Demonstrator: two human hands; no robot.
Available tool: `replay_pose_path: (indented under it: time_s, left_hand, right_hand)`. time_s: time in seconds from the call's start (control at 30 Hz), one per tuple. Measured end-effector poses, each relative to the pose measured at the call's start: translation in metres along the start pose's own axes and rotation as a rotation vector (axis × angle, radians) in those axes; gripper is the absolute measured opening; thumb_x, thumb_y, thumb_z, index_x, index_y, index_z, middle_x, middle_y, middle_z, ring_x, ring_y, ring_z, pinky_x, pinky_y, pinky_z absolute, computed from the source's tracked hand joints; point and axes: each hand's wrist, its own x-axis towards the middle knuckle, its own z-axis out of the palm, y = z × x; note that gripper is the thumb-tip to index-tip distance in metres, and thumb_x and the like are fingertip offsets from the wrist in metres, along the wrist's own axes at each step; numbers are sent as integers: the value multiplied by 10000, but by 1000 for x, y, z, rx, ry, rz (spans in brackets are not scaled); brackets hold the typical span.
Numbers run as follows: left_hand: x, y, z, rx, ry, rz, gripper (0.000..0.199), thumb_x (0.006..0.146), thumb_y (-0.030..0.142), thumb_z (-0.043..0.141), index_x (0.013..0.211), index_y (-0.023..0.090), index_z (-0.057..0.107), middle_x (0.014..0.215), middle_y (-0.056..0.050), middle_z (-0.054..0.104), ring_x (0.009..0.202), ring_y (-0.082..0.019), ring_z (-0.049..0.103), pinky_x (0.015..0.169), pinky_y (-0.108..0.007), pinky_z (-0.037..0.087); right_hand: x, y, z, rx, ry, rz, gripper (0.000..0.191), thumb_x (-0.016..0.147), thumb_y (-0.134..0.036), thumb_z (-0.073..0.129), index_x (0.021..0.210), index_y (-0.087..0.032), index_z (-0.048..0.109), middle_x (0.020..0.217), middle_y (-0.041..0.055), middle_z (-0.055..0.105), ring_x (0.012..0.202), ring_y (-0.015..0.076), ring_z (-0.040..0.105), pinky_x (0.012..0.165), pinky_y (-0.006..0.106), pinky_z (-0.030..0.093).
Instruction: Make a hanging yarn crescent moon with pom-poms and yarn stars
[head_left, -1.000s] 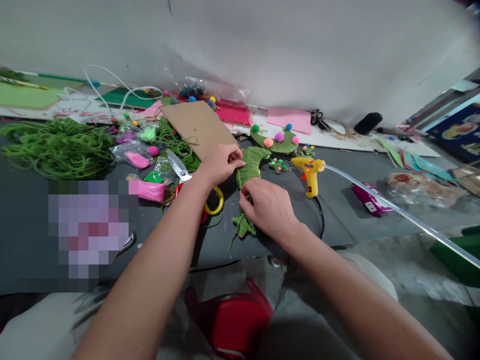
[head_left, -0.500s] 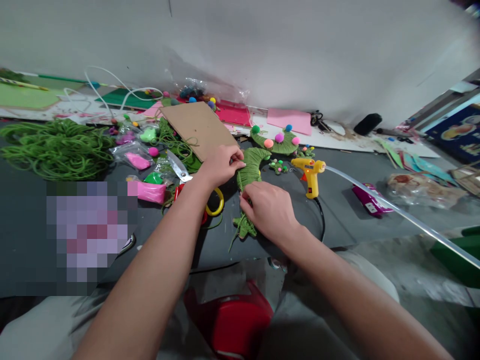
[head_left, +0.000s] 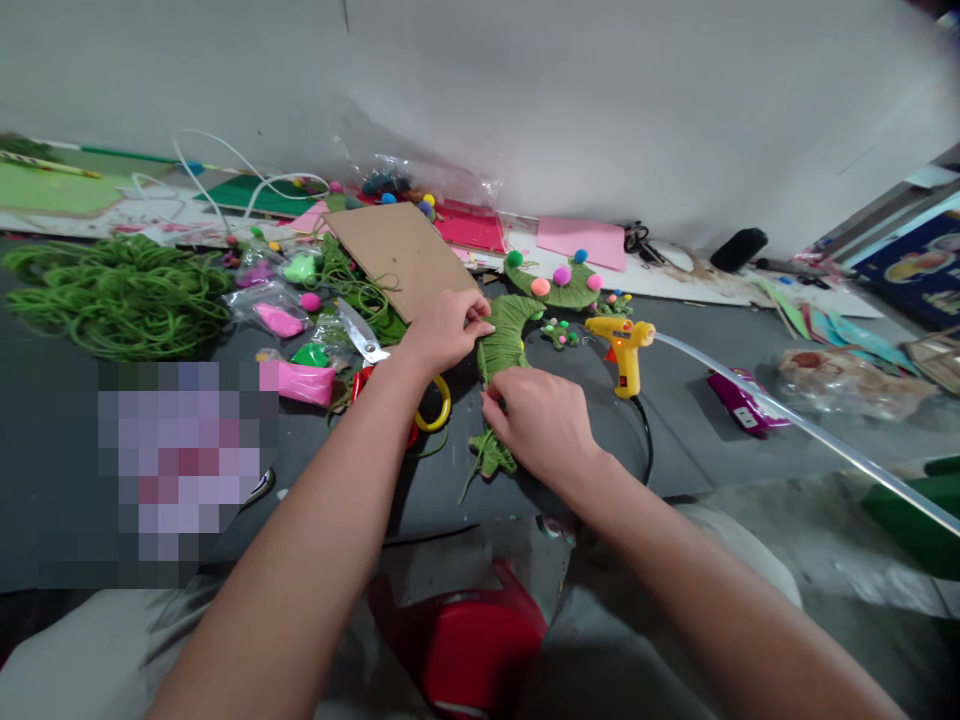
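A curved shape wrapped in green yarn (head_left: 504,338) lies on the grey table, with a star-shaped green piece (head_left: 493,455) at its lower end. At its upper left edge my left hand (head_left: 448,328) is closed, its thumb and fingertips pinching at the yarn. My right hand (head_left: 541,415) is closed over the shape's lower part, fingers curled at the yarn; a loose strand hangs below. What lies under the right fingers is hidden. Scissors (head_left: 365,338) with red and yellow handles lie beneath my left forearm.
Right of the hands lies a yellow glue gun (head_left: 624,355) with a long clear stick. Behind sit a crescent with pompoms (head_left: 559,292) and brown cardboard (head_left: 405,258). Green yarn (head_left: 116,300) is heaped at left. A red stool (head_left: 480,650) stands below the table edge.
The whole view has shifted very slightly. Both hands keep nearly the same place and grip on the green shape.
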Motion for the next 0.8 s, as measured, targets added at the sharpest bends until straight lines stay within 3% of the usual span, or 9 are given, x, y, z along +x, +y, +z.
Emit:
replay_pose_path:
  time_s: [0.8]
  left_hand:
    - [0, 3, 1, 11, 5, 7, 115, 798, 255, 680, 887, 193, 640, 864, -50, 710, 796, -192, 647, 727, -335, 489]
  right_hand:
    - [0, 1, 1, 23, -23, 19, 201, 946, -269, 546, 815, -192, 678, 805, 35, 730, 711, 178, 650, 551, 318, 215]
